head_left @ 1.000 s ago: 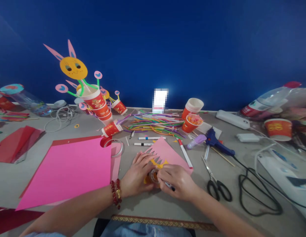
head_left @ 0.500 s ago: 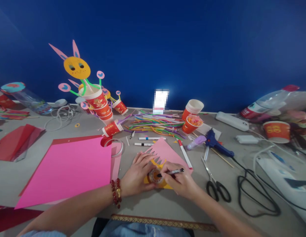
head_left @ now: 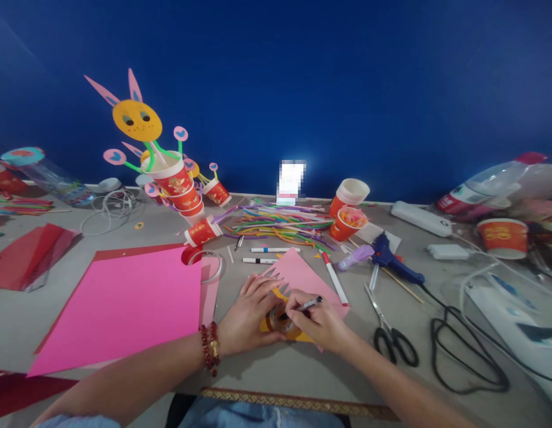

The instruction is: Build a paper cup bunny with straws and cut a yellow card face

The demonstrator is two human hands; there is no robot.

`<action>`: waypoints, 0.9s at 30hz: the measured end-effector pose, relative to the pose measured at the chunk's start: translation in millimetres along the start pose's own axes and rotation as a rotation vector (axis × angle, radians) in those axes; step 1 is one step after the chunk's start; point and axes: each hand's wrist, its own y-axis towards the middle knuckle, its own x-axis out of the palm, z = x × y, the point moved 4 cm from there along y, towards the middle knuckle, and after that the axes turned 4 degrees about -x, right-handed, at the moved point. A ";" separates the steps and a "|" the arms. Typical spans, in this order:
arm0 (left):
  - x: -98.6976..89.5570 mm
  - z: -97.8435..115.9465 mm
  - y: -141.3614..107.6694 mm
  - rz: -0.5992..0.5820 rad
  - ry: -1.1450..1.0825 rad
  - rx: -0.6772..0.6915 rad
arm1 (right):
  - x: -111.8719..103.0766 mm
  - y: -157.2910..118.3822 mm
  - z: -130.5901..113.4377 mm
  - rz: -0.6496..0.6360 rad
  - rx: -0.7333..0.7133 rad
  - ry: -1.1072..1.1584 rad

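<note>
My left hand (head_left: 249,314) curves around a round, clear roll of tape (head_left: 274,321), pressing it flat on a sheet of yellow paper (head_left: 303,336). In my right hand (head_left: 319,327) a slim pen (head_left: 312,303) with a grey and black barrel is pinched, its tip down inside the roll's ring. The fingers partly hide the tip and any line there. Beneath the yellow sheet lies pink paper (head_left: 297,267) with jagged cuts along its left side.
Bright pink sheets (head_left: 124,309) lie left. Markers (head_left: 260,261), pipe cleaners (head_left: 284,224) and red cups (head_left: 347,223) are ahead. Scissors (head_left: 391,339), a blue glue gun (head_left: 396,261) and its cord (head_left: 436,356) lie right. A cup figure with a yellow face (head_left: 137,120) stands back left.
My right hand and the pen have shifted slightly left over the roll. My left hand stays in place around it.
</note>
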 end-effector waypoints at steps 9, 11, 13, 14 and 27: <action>0.4 -0.9 0.0 0.019 -0.006 0.018 | -12.3 20.0 -18.4 -0.186 0.102 -0.106; 1.4 -1.6 -0.3 0.027 -0.006 0.022 | -14.0 27.7 -23.6 -0.242 0.106 -0.185; 2.9 -2.7 -1.1 0.042 0.001 0.028 | -13.8 34.9 -27.3 -0.293 0.092 -0.268; 3.6 -3.4 -1.6 0.050 0.004 0.030 | -13.1 38.1 -28.9 -0.314 0.078 -0.311; 7.2 -6.5 -2.0 0.069 -0.024 0.019 | -0.7 49.2 -52.9 -0.418 -0.048 -0.705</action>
